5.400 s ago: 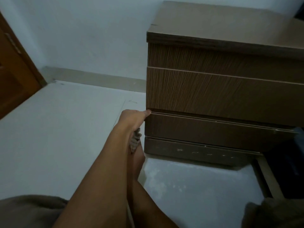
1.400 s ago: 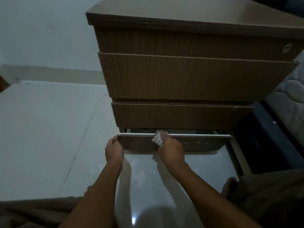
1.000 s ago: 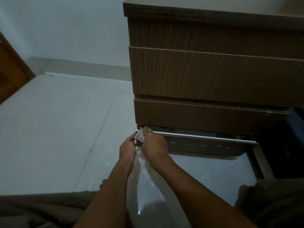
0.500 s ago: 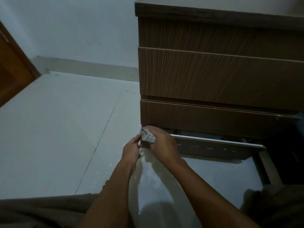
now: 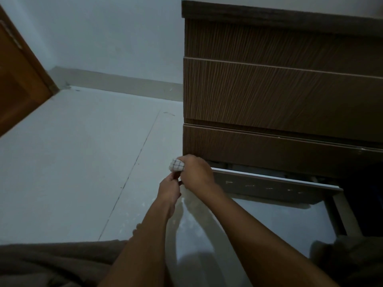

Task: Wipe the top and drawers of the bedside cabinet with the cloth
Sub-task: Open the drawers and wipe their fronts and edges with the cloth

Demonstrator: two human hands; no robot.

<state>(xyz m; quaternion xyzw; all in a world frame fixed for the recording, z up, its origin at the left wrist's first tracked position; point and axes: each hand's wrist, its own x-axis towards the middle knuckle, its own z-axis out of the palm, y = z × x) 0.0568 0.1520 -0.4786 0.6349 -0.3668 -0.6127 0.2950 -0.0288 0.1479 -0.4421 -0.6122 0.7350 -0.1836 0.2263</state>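
- Head view is showing a person's right hand (image 5: 196, 175) curling round a small bunched white cloth with a dark grid pattern (image 5: 176, 165). It is holding the cloth at the left end of the top edge of the low, dark-fronted bottom drawer (image 5: 269, 188).
- The fingers are covering the spot where the cloth would be meeting the edge, so contact cannot be confirmed.
- That bottom drawer is sitting partly pulled out of the brown wood-grain bedside cabinet (image 5: 279, 96), which is standing on the pale tiled floor (image 5: 83, 154) close to the wall.
- The left hand (image 5: 169, 189) is reaching up just under the right one with its fingers curled by the drawer front's left corner. Whether it is gripping the panel cannot be told.
- The step in hand is probably wiping the drawer's pale top edge.
- Doing it well likely means keeping the cloth folded over the lip, steadying the drawer so it is not sliding, and running one even stroke from the left corner to the right corner.
- The narrow gap behind the drawer front is showing only dim shapes, and its contents cannot be made out.
- The drawer fronts above are sitting shut, so nothing inside them is showing.
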